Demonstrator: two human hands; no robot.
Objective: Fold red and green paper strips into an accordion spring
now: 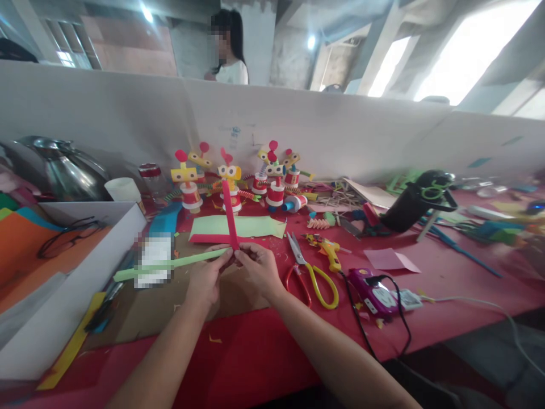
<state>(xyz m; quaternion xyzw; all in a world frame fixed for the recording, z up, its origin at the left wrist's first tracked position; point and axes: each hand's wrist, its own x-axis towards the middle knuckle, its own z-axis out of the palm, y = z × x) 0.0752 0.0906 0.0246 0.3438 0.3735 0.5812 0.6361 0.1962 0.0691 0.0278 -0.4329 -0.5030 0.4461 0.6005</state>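
Observation:
Two paper strips meet at my fingertips over a brown cardboard sheet. The green paper strip runs out to the left, and the red paper strip points up and away from me. My left hand pinches the green strip close to the joint. Close beside it, my right hand pinches the lower end of the red strip. The fingers hide how the ends are joined. Just beyond lie a pale green paper sheet and a red paper edge.
Scissors, a yellow glue gun and a purple power strip with cords lie right. Several paper-cup figures stand behind. A white box with coloured paper is left; a black holder leans at right. Beyond the partition is a person.

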